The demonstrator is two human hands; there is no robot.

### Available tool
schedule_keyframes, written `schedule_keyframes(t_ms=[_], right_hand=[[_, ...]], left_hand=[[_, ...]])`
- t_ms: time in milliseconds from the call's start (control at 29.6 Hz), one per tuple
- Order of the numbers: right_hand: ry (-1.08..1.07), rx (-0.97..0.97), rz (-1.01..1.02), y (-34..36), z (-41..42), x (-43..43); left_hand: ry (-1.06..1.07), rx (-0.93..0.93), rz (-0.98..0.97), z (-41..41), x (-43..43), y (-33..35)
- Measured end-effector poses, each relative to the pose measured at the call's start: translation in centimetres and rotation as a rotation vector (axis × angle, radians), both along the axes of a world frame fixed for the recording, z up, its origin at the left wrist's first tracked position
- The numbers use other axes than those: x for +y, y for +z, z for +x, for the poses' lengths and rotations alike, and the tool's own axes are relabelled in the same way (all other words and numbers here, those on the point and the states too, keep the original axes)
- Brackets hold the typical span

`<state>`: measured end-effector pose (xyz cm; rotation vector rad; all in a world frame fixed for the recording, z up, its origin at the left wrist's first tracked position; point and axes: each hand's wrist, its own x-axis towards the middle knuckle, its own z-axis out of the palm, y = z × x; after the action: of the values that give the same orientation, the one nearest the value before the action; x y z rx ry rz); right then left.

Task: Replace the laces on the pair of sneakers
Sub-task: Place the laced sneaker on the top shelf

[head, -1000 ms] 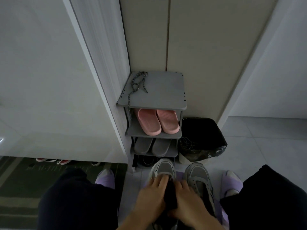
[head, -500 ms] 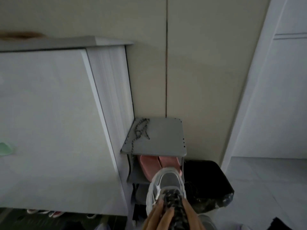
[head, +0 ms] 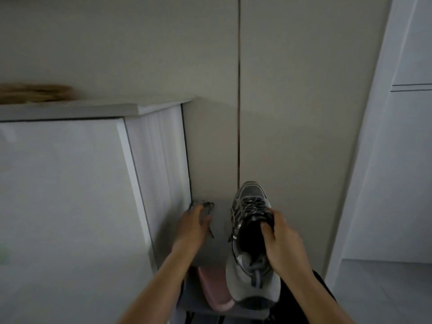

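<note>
Right grip (head: 278,242) clamps sneaker (head: 247,239) by collar, thumb inside, held above shelf top (head: 219,239); light, upper likely floppy (heel probably stiffer, firmer hold); further left, left grip (head: 195,222) on limp spare lace (head: 208,204); pinched or not, cannot tell.

I find open shelf top (head: 221,242) between the cabinet (head: 159,174) leftward and the held sneaker (head: 251,195) rightward; the wall (head: 210,148) blocks behind.

Pink slippers (head: 215,292) are sitting inside the grey rack (head: 218,250), a white cabinet (head: 70,183) standing just left of it.
</note>
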<state>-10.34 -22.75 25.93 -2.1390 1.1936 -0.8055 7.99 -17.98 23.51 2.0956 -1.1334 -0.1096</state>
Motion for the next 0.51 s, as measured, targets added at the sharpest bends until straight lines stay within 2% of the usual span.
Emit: schedule_keyframes(t_ms=[68,237,270,304,372,507], right_hand=[[-0.010,-0.034,0.021,0.4,0.9,-1.5],[0.016,-0.053,0.021,0.0,2.7,-3.7],[0.020,-0.057,0.030,-0.3,3.0,-4.1],[0.025,-0.051,0.042,-0.4,3.3,-4.4],[0.029,-0.036,0.050,-0.7,4.3,-5.1],[0.031,-0.061,0.066,-0.8,6.9,-5.7]], left_hand=[[0.100,-0.138,0.202,2.3,-2.2,-2.2],[0.276,-0.161,0.531,5.2,-7.0,-5.7],[0.304,-0.132,0.536,5.7,-7.5,-5.7],[0.310,-0.100,0.514,5.9,-7.7,-5.7],[0.294,-0.005,0.330,6.5,-7.6,-5.4],[0.311,0.328,-0.283,4.6,-3.2,-3.5]])
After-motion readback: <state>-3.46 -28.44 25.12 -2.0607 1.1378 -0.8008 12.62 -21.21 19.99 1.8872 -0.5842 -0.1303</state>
